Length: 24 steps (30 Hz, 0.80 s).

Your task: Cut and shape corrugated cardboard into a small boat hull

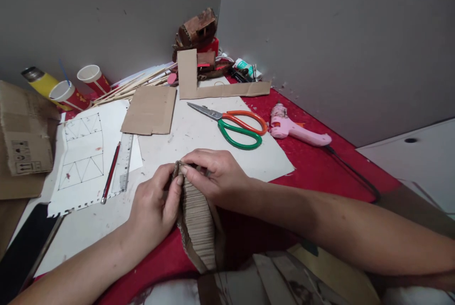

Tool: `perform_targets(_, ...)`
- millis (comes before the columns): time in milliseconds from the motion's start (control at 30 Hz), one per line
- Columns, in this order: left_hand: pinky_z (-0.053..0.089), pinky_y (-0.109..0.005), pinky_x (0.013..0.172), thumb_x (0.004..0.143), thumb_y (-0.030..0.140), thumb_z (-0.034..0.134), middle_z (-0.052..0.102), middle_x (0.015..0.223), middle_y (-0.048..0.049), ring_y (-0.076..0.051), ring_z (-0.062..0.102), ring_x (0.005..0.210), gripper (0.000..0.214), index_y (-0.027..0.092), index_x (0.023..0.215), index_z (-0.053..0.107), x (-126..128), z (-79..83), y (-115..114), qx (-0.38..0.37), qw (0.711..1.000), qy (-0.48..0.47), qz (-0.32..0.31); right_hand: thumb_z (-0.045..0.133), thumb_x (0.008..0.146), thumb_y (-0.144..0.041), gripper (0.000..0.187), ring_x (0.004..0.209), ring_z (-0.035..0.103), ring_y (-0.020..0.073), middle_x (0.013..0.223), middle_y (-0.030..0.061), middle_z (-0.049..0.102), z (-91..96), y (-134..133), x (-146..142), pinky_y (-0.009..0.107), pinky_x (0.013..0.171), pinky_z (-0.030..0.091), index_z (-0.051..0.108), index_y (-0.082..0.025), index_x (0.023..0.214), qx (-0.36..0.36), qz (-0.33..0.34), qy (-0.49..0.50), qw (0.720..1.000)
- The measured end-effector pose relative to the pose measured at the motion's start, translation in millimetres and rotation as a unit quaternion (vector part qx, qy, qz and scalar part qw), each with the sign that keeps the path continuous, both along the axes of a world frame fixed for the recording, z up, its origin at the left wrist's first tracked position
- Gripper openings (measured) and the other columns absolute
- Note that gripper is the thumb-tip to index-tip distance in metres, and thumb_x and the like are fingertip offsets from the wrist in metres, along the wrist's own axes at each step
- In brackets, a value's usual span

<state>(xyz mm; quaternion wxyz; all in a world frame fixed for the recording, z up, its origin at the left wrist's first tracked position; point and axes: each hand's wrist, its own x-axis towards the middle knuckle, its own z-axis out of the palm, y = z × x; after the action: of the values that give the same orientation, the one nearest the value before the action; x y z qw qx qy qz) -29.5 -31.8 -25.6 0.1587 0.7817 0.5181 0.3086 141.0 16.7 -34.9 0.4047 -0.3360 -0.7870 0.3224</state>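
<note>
A strip of corrugated cardboard [199, 222], its ridges showing, curves down from my fingers toward my lap at the table's front edge. My left hand [154, 198] pinches its upper end between thumb and fingers. From the other side my right hand [216, 172] grips the same end, the two thumbs almost touching. Some fingertips are hidden behind the cardboard. Beyond my hands lie scissors [241, 127] with one orange and one green handle loop, blades toward the upper left.
At right a pink glue gun [298, 129] trails a black cord. Left are a drawing sheet [81, 153], a red pencil [111, 172], a clear ruler [122, 167], paper cups [90, 73] and a box [26, 134]. Cardboard pieces [151, 109] and thin sticks [138, 81] lie farther back.
</note>
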Motion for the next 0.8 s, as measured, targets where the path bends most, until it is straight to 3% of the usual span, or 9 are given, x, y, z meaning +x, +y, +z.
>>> perform_targets(200,0.047,-0.022,0.06,0.093,0.017,0.049,0.068,0.087,-0.001,-0.012,0.063,0.069,0.018,0.02,0.11,0.054,-0.8,0.6,-0.4,-0.023,1.0,-0.015,0.014,0.05,0.087,-0.016,0.022,0.085,0.067,0.0159,0.097,0.0051,0.073,4.6,1.1,3.9,0.027,0.079,0.05,0.069,-0.017,0.099,-0.018,0.012,-0.022,1.0)
perform_targets(567,0.047,-0.021,0.057,0.093,0.015,0.05,0.066,0.081,0.0003,-0.011,0.062,0.064,0.019,0.02,0.111,0.052,0.8,-0.3,-2.4,0.011,1.0,0.004,-0.013,0.048,0.09,-0.019,0.019,0.075,0.064,0.0147,0.083,0.0039,0.072,4.5,-1.7,3.8,0.025,0.071,0.047,0.067,-0.017,0.089,0.0,-0.013,-0.07,0.997)
perform_targets(800,0.044,-0.02,0.055,0.094,0.016,0.048,0.062,0.076,0.0019,-0.01,0.057,0.059,0.012,0.02,0.105,0.052,0.9,0.2,-1.6,0.026,1.0,0.007,-0.005,0.048,0.09,-0.02,0.021,0.08,0.066,0.016,0.088,0.0046,0.073,6.3,-1.8,5.2,0.027,0.075,0.048,0.068,-0.018,0.088,0.005,0.008,-0.07,0.998)
